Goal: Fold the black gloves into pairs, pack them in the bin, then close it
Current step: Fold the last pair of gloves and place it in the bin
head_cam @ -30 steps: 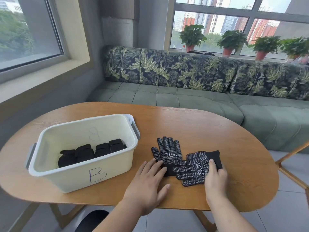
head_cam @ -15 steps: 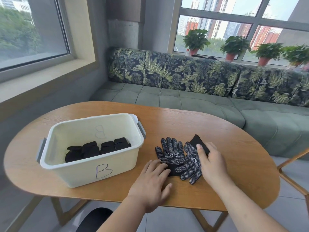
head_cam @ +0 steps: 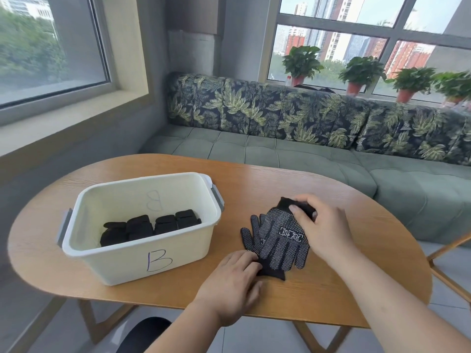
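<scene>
- Black gloves (head_cam: pixel 277 240): two dotted gloves lie overlapped on the table (head_cam: pixel 356 276), just to the right of the bin (head_cam: pixel 137 266) and apart from it.
- Orientation: the pair is stacked head to tail. The upper glove (head_cam: pixel 286 234) has its cuff at the far end and its fingers pointing back toward the person. The lower glove (head_cam: pixel 251 225) has its cuff at the near end and its fingers pointing away.
- Long axis: it runs roughly near to far, tilting slightly rightward at the far end (so each hand meets one cuff).
- Right hand (head_cam: pixel 323 233): it reaches over the far end, thumb and curled fingers pinching the upper glove's black cuff.
- Left hand (head_cam: pixel 234 284): it lies at the near end, fingers laid fairly flat on the lower glove's cuff, pressing it to the table and grasping nothing.
- Governing relation: the held cuff is the far end and the pinned cuff the near one, so a fold would probably bring far over near along the long axis.
- Bin contents: four folded pairs (head_cam: pixel 142 225) sit in a row on the floor of the bin, which is open. No lid is in view.
</scene>
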